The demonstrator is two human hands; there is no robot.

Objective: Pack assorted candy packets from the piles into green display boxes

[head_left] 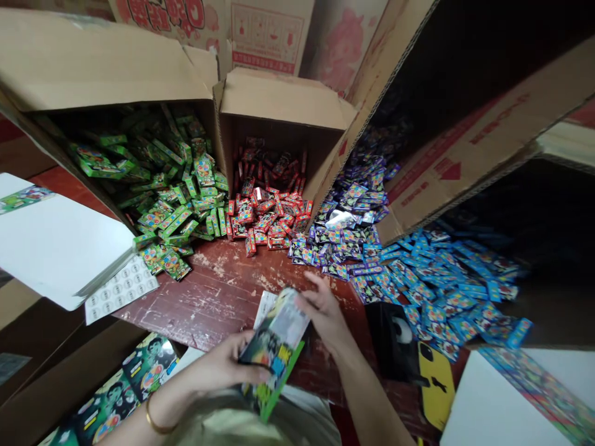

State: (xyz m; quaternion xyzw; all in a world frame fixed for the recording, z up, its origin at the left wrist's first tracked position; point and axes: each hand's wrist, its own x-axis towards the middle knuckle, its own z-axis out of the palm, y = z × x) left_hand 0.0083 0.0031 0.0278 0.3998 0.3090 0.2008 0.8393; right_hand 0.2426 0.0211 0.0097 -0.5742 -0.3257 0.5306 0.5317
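Pale clothing (pixel 214 424) shows at the bottom edge, between bare forearms, as a person handles a printed box (pixel 279 347) in black and green, tilted above the near edge of a scuffed dark-red table (pixel 199 310). The left hand (pixel 235 365), a gold-toned bracelet (pixel 157 427) at its wrist, closes around the box's lower part, thumb across the front. The right hand (pixel 323 313) meets the upper end with its thumb, other fingers partly spread; blur leaves it impossible to tell whether it grips.

Beyond, small packs spill from cartons lying on their sides: green packs (pixel 176 220) at left, red packs (pixel 267 217) in the middle, then purple packs (pixel 346 229) and blue packs (pixel 446 279) at right. Beside the blue heap stand a black object (pixel 385 341) with a white round part and a yellow case (pixel 437 384). At left, a sheet of round stickers (pixel 123 288) lies partly under white boards (pixel 56 241); below, more printed packaging (pixel 109 406) is visible.
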